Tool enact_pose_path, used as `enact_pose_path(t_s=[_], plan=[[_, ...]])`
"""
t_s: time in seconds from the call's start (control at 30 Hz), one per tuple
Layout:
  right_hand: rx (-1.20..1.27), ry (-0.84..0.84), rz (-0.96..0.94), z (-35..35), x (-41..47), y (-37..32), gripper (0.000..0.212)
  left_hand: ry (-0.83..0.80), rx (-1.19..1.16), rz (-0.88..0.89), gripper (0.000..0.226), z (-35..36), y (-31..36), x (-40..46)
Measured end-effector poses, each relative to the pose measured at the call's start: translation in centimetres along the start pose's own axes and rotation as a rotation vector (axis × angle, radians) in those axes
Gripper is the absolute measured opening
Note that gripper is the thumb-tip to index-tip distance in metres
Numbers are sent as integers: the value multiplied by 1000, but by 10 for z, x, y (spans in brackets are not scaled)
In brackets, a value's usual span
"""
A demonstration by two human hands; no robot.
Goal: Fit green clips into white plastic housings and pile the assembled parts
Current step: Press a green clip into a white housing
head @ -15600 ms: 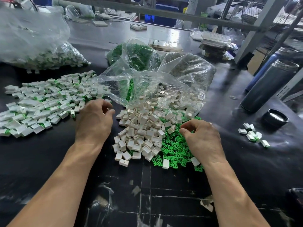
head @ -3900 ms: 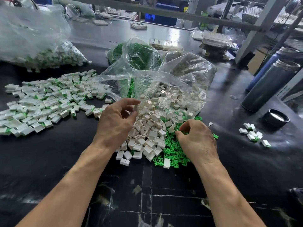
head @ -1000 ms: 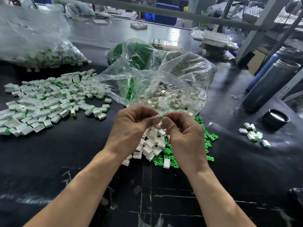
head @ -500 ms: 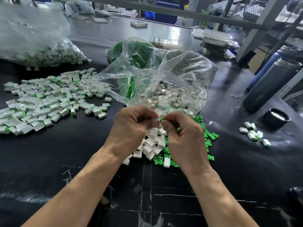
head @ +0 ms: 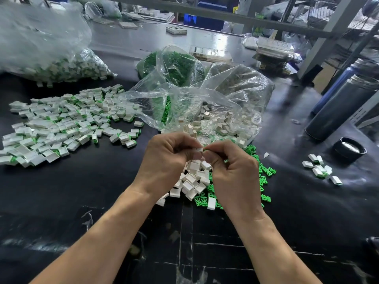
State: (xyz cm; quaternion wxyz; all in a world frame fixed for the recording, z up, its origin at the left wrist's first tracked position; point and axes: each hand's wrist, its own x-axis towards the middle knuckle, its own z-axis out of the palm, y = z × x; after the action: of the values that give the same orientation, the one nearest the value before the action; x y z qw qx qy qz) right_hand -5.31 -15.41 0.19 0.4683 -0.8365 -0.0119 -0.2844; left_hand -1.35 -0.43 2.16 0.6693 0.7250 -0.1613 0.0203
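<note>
A black table [head: 297,201] in a cluttered workshop carries everything in front of you, with grey shelf posts behind it. Just above its middle, your left hand [head: 164,162] pinches a white housing [head: 199,150] between thumb and curled fingers, so that grip is clamped on the part. Your right hand [head: 231,171] meets it fingertip to fingertip, its grip closed on a green clip [head: 205,147] of which only a sliver shows at the housing's edge; you cannot tell how far the clip sits in.

Directly below your hands lies a heap of loose housings [head: 192,179], touching a scatter of loose clips [head: 264,173] that spreads to the right. Behind the hands an open clear bag [head: 205,103] spills more white housings, and a second bag [head: 174,64] just behind it holds green clips.

Well to the left, the pile [head: 61,124] of assembled parts, white with green edges, lies spread flat over the table. Beyond it, at the far left, a large bag [head: 51,52] holds more such parts. A small cluster of parts [head: 320,169] lies apart on the right, near a black lid [head: 349,149]. Two dark flasks [head: 340,105] stand tilted in view at the right edge.
</note>
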Motion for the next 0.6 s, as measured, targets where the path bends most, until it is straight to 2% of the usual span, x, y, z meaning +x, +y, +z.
enact_pose_path(t_s=[0.23,0.4,0.53,0.6], plan=[[201,9,119,6,-6,3,10,22,-77,-45,15,3,-3,1],[390,-20,204,-1,-1,1,21,9,-97,-25,12,4,-4,3],[534,-49,271,-5,4,-2,18,9,-132,3,15,4,-3,3],[562,-58,338,-3,4,-3,31,9,-144,-3,15,4,-4,3]])
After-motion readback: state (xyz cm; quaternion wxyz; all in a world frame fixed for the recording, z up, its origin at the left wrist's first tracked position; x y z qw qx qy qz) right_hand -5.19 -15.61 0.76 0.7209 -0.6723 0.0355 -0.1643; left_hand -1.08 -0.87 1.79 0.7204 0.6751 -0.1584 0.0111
